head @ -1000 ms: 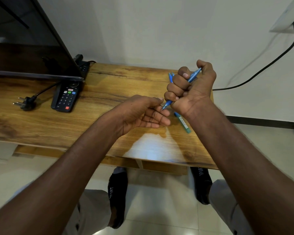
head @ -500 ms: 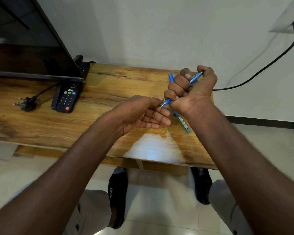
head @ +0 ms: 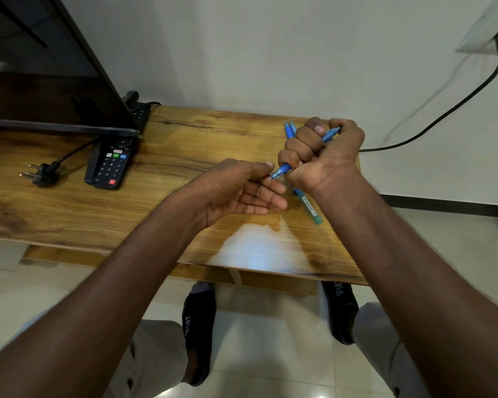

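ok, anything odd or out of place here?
The right hand grips a blue pen in a fist, not a writing hold, its tip at the left hand. A plug lies loose on the desk.

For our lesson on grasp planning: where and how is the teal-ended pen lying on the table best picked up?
Pinch the teal-ended pen across its barrel near the teal end, coming from above on the near side. It lies flat on the table, and the right hand, gripping another pen, hides its far part. The open left hand is probably best placed.
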Available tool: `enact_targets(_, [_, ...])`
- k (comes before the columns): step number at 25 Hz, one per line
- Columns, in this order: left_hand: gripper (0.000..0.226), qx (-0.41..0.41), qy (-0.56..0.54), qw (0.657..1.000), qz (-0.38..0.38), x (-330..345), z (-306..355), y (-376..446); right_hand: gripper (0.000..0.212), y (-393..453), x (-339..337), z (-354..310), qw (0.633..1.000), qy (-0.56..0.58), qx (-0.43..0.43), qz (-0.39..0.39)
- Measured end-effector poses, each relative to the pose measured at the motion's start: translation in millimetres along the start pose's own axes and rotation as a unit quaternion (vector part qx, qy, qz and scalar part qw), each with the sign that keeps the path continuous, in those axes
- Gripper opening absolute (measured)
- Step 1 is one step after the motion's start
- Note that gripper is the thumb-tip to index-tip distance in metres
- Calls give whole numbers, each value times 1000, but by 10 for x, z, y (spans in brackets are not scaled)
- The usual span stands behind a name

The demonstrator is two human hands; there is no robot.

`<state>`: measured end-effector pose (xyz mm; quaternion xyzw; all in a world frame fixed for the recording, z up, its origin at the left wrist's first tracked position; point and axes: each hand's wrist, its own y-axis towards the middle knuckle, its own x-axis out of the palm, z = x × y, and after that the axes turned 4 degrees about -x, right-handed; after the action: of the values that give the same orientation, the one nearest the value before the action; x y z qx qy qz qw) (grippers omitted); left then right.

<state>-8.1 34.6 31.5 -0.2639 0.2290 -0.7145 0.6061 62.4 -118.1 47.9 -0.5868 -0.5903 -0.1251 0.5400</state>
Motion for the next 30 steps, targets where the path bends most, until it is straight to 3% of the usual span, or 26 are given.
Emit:
enact_targets(9, [45,1,10,1000,1,20,3,-17,48,-1,-6,-9,999,48,5,7])
enact_targets(17, [35,11,16,1000,15,32,5,-36,54,-62,61,35,989,-87,-86,-84])
enact_targets(23, [32,14,16,999,28,44,4,-46,47,-107,70,64,985,-101,-116,-81])
enact_targets(30, [30,6,10,999,33,54,1,-33,56,-127,92,111,976,-137,-139,-99])
